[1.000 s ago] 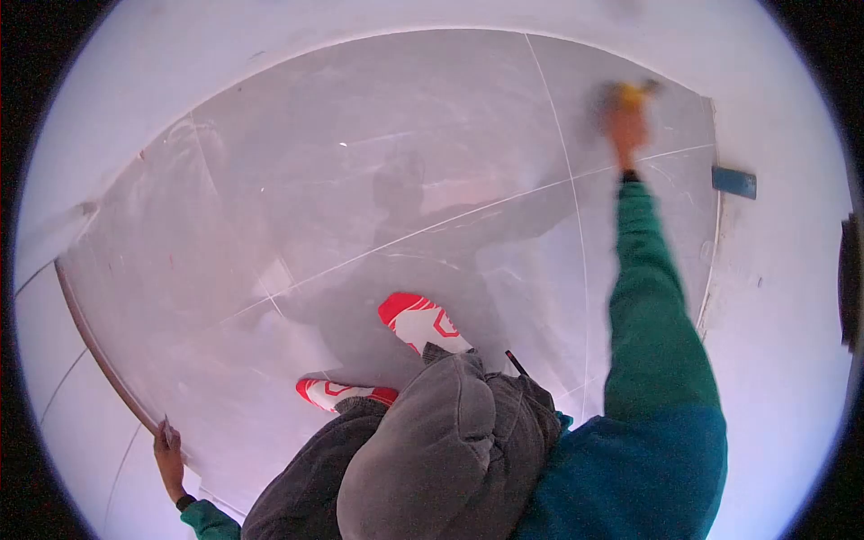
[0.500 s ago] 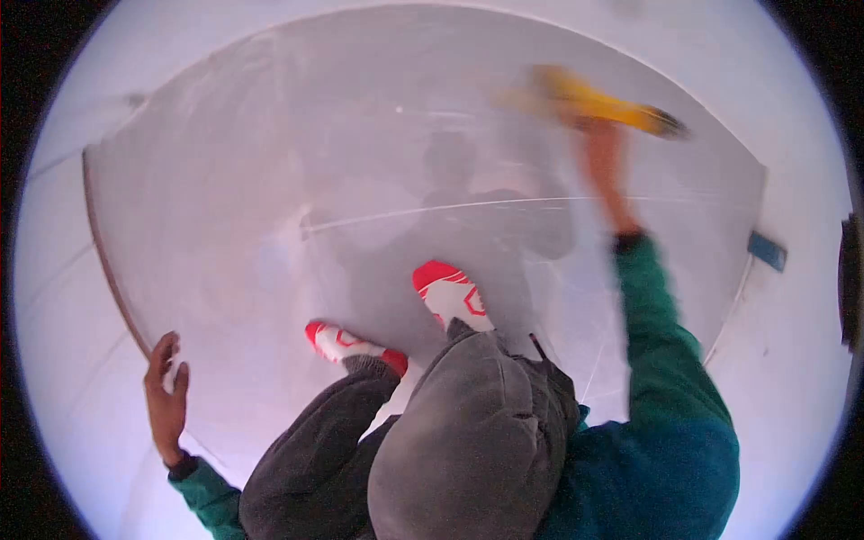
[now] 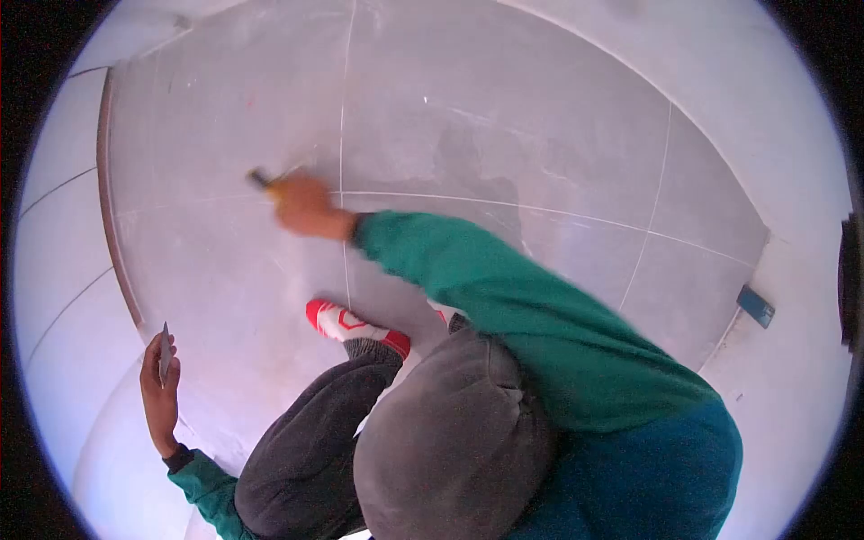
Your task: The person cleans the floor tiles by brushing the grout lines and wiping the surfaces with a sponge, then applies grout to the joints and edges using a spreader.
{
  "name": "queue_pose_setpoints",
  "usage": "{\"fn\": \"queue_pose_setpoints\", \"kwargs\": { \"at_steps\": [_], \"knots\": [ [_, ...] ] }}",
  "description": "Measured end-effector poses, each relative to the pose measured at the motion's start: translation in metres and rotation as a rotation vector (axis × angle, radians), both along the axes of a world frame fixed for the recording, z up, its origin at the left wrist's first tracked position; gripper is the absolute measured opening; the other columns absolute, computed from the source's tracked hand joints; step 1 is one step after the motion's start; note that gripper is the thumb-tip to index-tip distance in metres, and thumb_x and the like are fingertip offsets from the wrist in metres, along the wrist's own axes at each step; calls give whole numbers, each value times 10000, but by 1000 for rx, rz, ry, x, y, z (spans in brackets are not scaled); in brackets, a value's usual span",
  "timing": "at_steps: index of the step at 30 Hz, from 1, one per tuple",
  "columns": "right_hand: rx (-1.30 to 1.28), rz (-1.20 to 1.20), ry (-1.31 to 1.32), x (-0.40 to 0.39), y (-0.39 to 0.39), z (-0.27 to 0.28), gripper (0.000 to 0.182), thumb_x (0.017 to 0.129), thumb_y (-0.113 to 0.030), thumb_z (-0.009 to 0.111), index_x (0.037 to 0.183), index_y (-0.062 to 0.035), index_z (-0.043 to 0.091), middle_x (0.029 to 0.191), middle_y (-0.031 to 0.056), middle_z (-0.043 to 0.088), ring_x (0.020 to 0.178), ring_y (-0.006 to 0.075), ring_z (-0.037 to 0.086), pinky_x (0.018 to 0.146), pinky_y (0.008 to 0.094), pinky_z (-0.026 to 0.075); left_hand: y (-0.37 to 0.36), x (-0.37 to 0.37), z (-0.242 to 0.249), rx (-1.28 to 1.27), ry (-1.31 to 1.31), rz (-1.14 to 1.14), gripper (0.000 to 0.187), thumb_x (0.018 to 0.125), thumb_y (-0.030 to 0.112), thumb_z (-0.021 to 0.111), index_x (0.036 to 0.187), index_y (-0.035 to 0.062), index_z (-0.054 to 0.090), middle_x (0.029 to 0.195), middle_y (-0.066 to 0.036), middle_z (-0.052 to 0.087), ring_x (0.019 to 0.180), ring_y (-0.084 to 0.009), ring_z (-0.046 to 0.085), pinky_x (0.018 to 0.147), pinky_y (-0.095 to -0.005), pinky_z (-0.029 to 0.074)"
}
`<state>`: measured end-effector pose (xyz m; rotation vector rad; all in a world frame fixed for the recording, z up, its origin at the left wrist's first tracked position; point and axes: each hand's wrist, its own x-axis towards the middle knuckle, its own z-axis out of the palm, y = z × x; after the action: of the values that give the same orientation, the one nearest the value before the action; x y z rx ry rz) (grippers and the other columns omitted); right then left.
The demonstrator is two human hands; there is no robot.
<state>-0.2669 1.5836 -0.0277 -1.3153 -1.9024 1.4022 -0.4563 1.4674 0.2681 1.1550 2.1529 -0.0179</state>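
My right hand, reached across to the left over the grey tiled floor, is wrapped round a yellow tool with a dark end. Motion blur and my fingers hide most of the tool, so its kind cannot be made out. At the lower left, my left hand pinches a thin flat grey piece between thumb and fingers, its point upward. Whether that piece is metal or card does not show.
Light grout lines cross the floor. My socked foot and bent knee are in front. A small blue box-like object lies by the right edge. A brown strip runs along the left, with pale walls around.
My right hand has swung from the upper right to the left with the yellow tool. The flat grey piece now shows in my left hand, which stays nearly in place. The view has shifted slightly.
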Motion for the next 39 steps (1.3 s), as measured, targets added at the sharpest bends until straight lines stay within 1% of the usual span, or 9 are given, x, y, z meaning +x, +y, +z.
{"fn": "queue_pose_setpoints", "kwargs": {
  "at_steps": [6, 10, 13, 16, 24, 29, 31, 34, 39],
  "knots": [
    [243, 74, 263, 57, 28, 50, 170, 748, -164, 494, 828, -30, 561, 843, 140, 588, 806, 314, 556, 688, 441, 438, -3, -4, 14, 34, -262, 166, 404, 846, 101, 507, 1233, 20, 423, 1166, -109, 516, 1079, -193, 491, 876, -288, 400],
    [-65, -315, -257, 318, 36, 36, 267, 907, -185, 454, 1063, -5, 573, 972, 84, 614, 892, 178, 570, 809, 303, 438, -48, -59, 0, -41, -80, 128, 385, 854, 142, 509, 1212, 18, 438, 1111, -101, 544, 1017, -172, 504, 860, -277, 398],
    [154, -531, -434, 484, 30, 49, 357, 875, -278, 516, 1068, 20, 556, 1061, 113, 586, 929, 192, 564, 818, 318, 436, -76, -77, -2, -93, 27, 220, 392, 847, 160, 524, 1203, 16, 445, 1071, -102, 553, 988, -169, 509, 871, -277, 390],
    [-70, -505, -756, 502, 9, 38, 390, 878, -333, 493, 1068, 2, 556, 991, 120, 610, 874, 215, 584, 745, 330, 457, -80, -87, 0, -111, 12, 315, 398, 841, 175, 541, 1195, 16, 453, 1051, -95, 555, 983, -165, 508, 871, -275, 389],
    [128, 111, 166, -80, -80, 21, 332, 736, -187, 555, 1028, -45, 487, 1014, 194, 529, 856, 342, 549, 707, 467, 451, -53, -54, 6, -50, -50, 300, 366, 848, 129, 531, 1188, 14, 457, 1061, -77, 554, 967, -132, 503, 858, -247, 388],
    [-106, 164, 159, -92, -25, 19, 274, 737, -276, 550, 848, -25, 552, 804, 168, 584, 634, 358, 566, 576, 459, 454, -75, -66, 0, -73, -55, 273, 362, 853, 152, 518, 1185, 20, 458, 1061, -74, 553, 966, -145, 507, 867, -270, 387],
    [564, 133, -48, -12, 2, 0, 256, 811, -218, 507, 973, -20, 511, 854, 131, 556, 766, 296, 545, 655, 424, 419, -93, -77, -8, -33, -158, 396, 365, 838, 138, 529, 1178, 20, 464, 1040, -67, 562, 944, -139, 513, 840, -263, 395],
    [-82, -203, 144, 175, 53, 10, 219, 853, -175, 526, 1013, -26, 507, 888, 88, 552, 788, 225, 540, 714, 346, 440, -118, -94, -19, -177, -2, 349, 363, 829, 140, 541, 1164, 19, 475, 1013, -79, 570, 923, -147, 517, 801, -264, 410],
    [314, -491, -314, 451, 131, 46, 418, 864, -240, 530, 1192, 12, 463, 1142, 110, 543, 1014, 200, 530, 876, 300, 405, -132, -102, -23, -189, 29, 297, 380, 842, 200, 542, 1165, 12, 473, 1005, -92, 571, 903, -152, 522, 779, -268, 418]
  ]
}}
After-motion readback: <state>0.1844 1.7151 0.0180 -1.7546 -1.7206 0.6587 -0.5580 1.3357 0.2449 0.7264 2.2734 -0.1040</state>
